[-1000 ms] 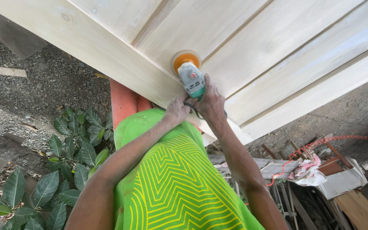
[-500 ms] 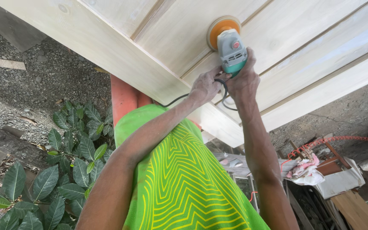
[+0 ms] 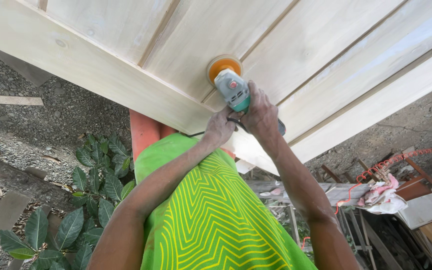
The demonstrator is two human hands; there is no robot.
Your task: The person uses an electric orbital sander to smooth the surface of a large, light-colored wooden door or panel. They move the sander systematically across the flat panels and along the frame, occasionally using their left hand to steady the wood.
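Two hands hold one tool. The tool is a small sander (image 3: pixel 232 89) with a grey and green body. The right hand (image 3: pixel 262 114) is wrapped around the back part of the sander, with its fingers (image 3: pixel 254 97) clenched on the body. The left hand (image 3: pixel 219 127) sits just beside the right one, a little lower, and its fingers are curled tight around the tail end of the sander too. A black cord (image 3: pixel 201 133) comes out from under the left fingers.

Just past the fingertips is the round orange pad (image 3: pixel 224 66) of the sander. The pad lies flat on a big pale wooden door (image 3: pixel 296 45). It touches the wood close to a groove between two flat panels. The door reaches far out beyond the fingers on every side.

Behind the wrists come both bare arms and a bright green shirt (image 3: pixel 211 215) with yellow zigzag lines. Under the door, near the left wrist, stands a red-orange post (image 3: pixel 145 132). Farther out on the left-hand side grows a plant with dark green leaves (image 3: pixel 93 185) on grey gravel ground (image 3: pixel 51 125). Well apart from the right hand, low down, lie a curly orange cable (image 3: pixel 391 162), a pale rag (image 3: pixel 383 195) and some wooden boards (image 3: pixel 326 190).
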